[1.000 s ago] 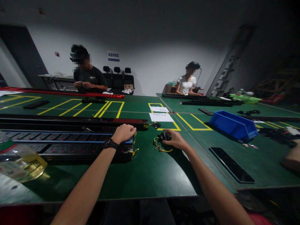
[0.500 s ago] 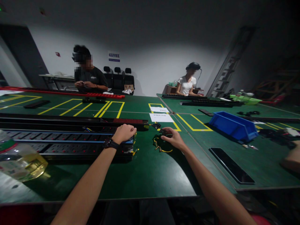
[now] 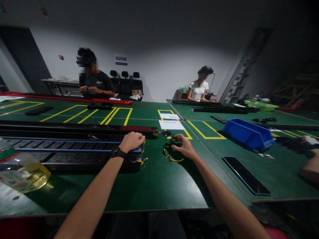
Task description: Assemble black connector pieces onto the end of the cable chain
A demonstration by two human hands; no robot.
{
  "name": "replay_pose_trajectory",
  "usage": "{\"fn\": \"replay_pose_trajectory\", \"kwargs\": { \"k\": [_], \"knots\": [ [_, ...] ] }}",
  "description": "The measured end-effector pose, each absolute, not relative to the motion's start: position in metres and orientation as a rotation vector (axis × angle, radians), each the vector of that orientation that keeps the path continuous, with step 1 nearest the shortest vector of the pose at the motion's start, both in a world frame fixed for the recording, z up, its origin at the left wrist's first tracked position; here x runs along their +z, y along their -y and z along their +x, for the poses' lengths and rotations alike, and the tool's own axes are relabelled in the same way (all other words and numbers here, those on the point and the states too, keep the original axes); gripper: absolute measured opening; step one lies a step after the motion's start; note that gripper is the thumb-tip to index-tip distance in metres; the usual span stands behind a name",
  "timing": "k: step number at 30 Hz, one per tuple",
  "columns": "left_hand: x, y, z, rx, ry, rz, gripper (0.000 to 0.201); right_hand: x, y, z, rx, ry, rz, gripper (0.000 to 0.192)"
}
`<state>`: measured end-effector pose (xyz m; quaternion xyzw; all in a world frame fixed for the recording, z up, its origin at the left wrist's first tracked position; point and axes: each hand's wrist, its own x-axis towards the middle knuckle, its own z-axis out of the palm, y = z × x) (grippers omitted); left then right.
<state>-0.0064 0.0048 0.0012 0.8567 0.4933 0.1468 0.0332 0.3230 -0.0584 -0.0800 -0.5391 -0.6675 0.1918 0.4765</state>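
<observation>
A small black plastic part (image 3: 175, 140) sits on the green table, just off the right end of the strips, pinched at its near side by fingertips. Yellow wire (image 3: 171, 157) loops from it across the mat toward the near edge. A long black power strip with blue edging and red switches (image 3: 74, 152) lies flat and lengthwise along the table, its right end under a closed fist; yellow wire ends stick out there.
</observation>
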Motion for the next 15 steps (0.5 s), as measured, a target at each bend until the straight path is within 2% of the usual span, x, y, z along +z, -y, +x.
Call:
{"fn": "replay_pose_trajectory", "kwargs": {
  "k": [15],
  "knots": [
    [0.0007, -0.0049, -0.007, 0.45, -1.521, 2.634, 0.046, -0.0726, 0.0632, 0.3194, 0.462, 1.693, -1.348, 0.045]
  ]
}}
